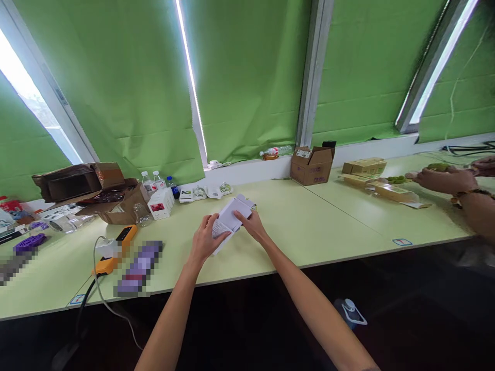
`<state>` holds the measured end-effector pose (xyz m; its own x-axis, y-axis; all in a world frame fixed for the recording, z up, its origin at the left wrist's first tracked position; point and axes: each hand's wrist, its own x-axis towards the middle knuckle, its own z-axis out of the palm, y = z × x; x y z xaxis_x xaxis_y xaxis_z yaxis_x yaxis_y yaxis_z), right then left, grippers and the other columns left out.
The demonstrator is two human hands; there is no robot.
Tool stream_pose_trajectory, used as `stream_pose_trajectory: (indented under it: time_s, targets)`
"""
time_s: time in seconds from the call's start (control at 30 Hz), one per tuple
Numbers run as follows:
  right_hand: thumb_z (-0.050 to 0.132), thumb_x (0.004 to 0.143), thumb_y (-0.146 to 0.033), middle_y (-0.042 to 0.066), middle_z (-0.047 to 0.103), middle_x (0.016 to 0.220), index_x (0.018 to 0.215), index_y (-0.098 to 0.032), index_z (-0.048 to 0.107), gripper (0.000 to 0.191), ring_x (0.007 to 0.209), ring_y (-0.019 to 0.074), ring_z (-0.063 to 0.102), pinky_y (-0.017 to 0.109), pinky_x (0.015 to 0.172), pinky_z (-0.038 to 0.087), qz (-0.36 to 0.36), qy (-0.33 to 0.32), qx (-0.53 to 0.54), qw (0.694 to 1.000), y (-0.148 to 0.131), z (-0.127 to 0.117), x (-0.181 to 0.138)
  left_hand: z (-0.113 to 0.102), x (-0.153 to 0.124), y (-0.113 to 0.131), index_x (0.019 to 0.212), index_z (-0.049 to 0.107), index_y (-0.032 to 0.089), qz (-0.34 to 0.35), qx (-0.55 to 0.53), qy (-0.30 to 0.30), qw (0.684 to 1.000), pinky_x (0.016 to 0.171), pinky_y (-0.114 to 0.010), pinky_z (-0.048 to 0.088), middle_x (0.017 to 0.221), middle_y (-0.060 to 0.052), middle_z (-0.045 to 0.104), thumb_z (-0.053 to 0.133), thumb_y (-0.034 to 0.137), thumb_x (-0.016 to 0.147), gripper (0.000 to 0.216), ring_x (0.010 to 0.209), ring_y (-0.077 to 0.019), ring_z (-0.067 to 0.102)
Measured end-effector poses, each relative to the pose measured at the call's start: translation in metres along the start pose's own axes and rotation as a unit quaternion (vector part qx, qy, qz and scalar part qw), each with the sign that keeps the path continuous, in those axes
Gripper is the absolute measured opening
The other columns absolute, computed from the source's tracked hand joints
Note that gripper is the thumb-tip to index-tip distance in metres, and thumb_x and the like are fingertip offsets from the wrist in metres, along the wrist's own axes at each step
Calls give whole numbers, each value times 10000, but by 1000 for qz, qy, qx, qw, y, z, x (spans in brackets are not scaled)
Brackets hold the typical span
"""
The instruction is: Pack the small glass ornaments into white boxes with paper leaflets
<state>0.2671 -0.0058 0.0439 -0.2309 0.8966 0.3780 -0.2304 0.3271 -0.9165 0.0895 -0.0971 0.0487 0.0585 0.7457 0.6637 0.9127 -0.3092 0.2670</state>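
Over the table (286,226) I hold a small white cardboard box (232,215), tilted, with a flap sticking out at its far end. Fine print shows on the part near my left fingers. My left hand (207,237) grips its left side, thumb on top. On the right, my right hand (251,224) presses its thumb onto the white face, fingers underneath. Something small and shiny shows beside the right fingers; I cannot make out what it is. Behind the box lie white packets with coiled pale cords (199,192).
Left stand a white box with a red picture (161,203), bottles (158,180), open cartons (124,206), an orange-black device (116,250) and a blurred phone (139,268). A brown carton (312,166) is at the back. At right, another person's hands (444,180) work near yellowish boxes (363,166).
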Motion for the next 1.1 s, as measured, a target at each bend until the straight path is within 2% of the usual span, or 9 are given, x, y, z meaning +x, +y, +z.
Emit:
stream_pose_trajectory:
  time_s: [0.13, 0.23, 0.43, 0.6, 0.9, 1.0, 1.1]
  targets:
    - [708, 696, -594, 15, 583, 590, 702, -170, 613, 435, 511, 129, 508, 258, 451, 425, 9, -9, -15, 1000, 2, 1, 0, 3, -1, 2, 1311, 435, 254, 11, 36, 22, 999, 661, -282, 522, 1215, -88, 557, 587, 531, 838, 569, 1000, -227, 636]
    - [677, 726, -607, 3, 543, 540, 662, -173, 588, 448, 474, 114, 474, 249, 426, 394, 0, -9, -31, 999, 2, 0, 0, 4, -2, 3, 1302, 441, 241, 10, 48, 35, 998, 668, -285, 520, 1204, -89, 569, 575, 530, 846, 556, 998, -226, 636]
    - [673, 730, -610, 11, 564, 576, 724, -168, 589, 449, 477, 123, 498, 248, 399, 381, -9, 10, -27, 1000, 3, -1, 1, 9, -6, 4, 1313, 450, 222, 5, 70, 59, 996, 720, -296, 516, 1200, -103, 581, 564, 530, 854, 565, 1030, -236, 625]
    - [667, 734, -603, -2, 546, 582, 754, -168, 582, 444, 474, 121, 500, 250, 398, 399, -18, 30, -21, 999, 2, -3, 1, 11, -7, 6, 1341, 445, 229, -4, 72, 51, 996, 761, -320, 517, 1230, -118, 572, 553, 537, 858, 583, 1075, -259, 602]
    - [706, 685, -564, -17, 595, 733, 1048, -204, 538, 539, 546, 122, 517, 241, 424, 445, -60, 73, -1, 996, -2, -5, 4, 11, -11, 13, 1374, 429, 234, -11, 70, 38, 997, 877, -364, 496, 1253, -136, 562, 572, 546, 844, 631, 1129, -284, 566]
    - [699, 704, -539, -7, 593, 748, 994, -200, 571, 464, 582, 124, 512, 241, 453, 456, -77, 81, 13, 994, -1, -6, 4, 11, -12, 13, 1380, 420, 223, -10, 76, 42, 996, 889, -376, 493, 1266, -142, 556, 559, 576, 839, 661, 1147, -292, 556]
    - [680, 734, -528, 2, 564, 717, 834, -179, 621, 367, 630, 131, 512, 245, 505, 473, -89, 79, 13, 993, 0, -7, 5, 11, -13, 11, 1391, 401, 212, -12, 79, 45, 996, 882, -379, 497, 1284, -148, 545, 561, 604, 823, 709, 1161, -298, 547]
